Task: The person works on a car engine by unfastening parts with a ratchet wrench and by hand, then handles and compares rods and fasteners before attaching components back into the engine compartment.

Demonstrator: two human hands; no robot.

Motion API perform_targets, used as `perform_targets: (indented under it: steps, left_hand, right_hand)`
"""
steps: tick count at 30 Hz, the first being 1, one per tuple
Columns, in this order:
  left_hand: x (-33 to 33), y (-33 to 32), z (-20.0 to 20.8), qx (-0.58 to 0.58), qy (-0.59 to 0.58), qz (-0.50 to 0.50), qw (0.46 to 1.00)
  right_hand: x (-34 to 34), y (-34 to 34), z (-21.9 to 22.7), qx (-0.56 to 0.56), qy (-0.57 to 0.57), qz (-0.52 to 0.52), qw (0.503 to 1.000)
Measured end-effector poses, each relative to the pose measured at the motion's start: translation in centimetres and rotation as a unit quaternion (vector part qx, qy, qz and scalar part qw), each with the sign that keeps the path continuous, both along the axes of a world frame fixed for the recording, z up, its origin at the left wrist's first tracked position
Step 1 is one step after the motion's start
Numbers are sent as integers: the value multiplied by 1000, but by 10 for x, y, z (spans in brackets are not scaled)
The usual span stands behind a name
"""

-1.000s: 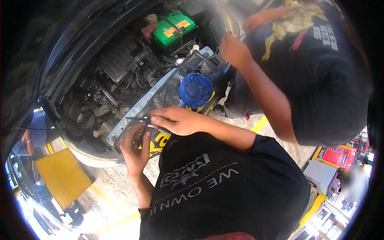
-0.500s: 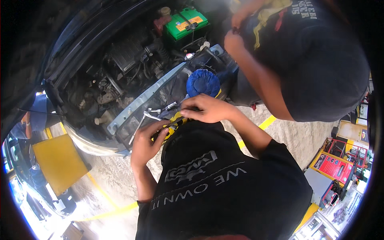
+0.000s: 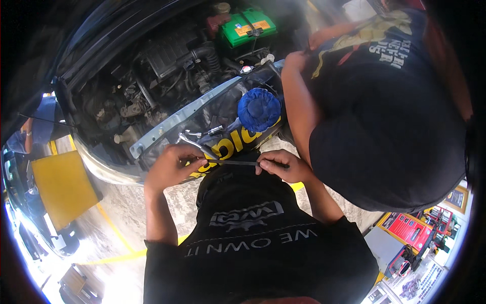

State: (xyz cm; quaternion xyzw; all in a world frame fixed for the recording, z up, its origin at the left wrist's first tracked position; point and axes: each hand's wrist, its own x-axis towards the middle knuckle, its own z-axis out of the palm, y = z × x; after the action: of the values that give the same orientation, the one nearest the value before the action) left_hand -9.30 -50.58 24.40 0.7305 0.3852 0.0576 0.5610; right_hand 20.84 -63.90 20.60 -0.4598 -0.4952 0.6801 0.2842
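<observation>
A thin, dark, flat strip [image 3: 233, 162] is stretched between my two hands, in front of my black shirt. My left hand [image 3: 174, 164] pinches its left end between thumb and fingers. At its other end my right hand [image 3: 281, 165] has thumb and fingers closed on it. I cannot make out exactly what kind of part it is. Just beyond the strip, a chrome ratchet wrench [image 3: 191, 142] and a chrome socket extension [image 3: 208, 131] lie on a black cover with yellow lettering [image 3: 234, 144], draped over the car's front edge. A round blue cloth-covered pad [image 3: 259, 110] rests beside them.
The open engine bay [image 3: 162, 76] holds a green battery [image 3: 248, 29] at the back. A co-worker in a dark cap [image 3: 387, 147] leans in close on my right. At the left is a yellow panel [image 3: 66, 190]; a red-and-grey machine [image 3: 407, 228] stands at lower right.
My hands have moved apart, and the strip now shows stretched between them. My right hand has come lower and nearer my body. The co-worker has leaned closer, with the cap lower in view.
</observation>
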Motion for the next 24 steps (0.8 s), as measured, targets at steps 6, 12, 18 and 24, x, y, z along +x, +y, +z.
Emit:
perform_targets:
  steps: [6, 12, 18, 24]
  left_hand:
    - [-41, 14, -9, 78, -47, 75, 993]
    - [-66, 41, -9, 156, -14, 157, 975]
    - [-48, 91, -16, 195, -69, 49, 977]
    - [18, 131, -55, 121, -173, -85, 974]
  right_hand:
    - [-14, -5, 7, -39, -1, -6, 999]
    - [-26, -10, 12, -62, -52, -15, 997]
    - [-36, -27, 35, -43, -127, -36, 990]
    - [-35, -59, 33, -111, -132, -14, 985]
